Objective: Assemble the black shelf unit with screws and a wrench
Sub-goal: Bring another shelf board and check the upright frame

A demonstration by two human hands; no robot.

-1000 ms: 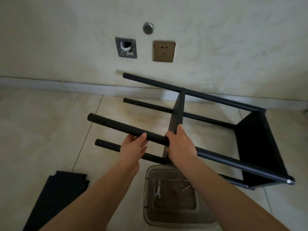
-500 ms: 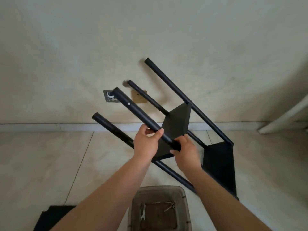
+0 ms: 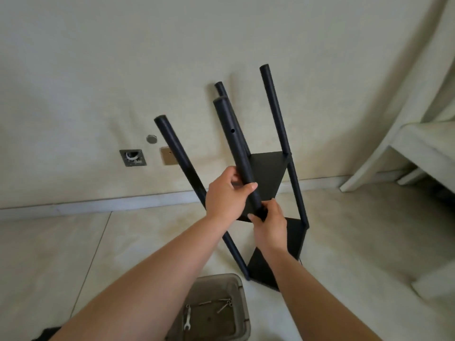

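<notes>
Both hands wrap the nearest post of the shelf unit (image 3: 267, 183), left hand (image 3: 227, 196) above right hand (image 3: 269, 221), frame standing nearly upright beyond the bin (image 3: 242, 316); looks rigid, light, top-heavy, best gripped mid-post by the middle shelf.

Both hands grip the nearest pole (image 3: 234, 143) of the black shelf unit (image 3: 267, 173), left hand (image 3: 225, 196) above right hand (image 3: 269, 223). Below, a tray (image 3: 242, 313) holds a wrench (image 3: 187, 318) and screws (image 3: 222, 306) (lying loose).
</notes>
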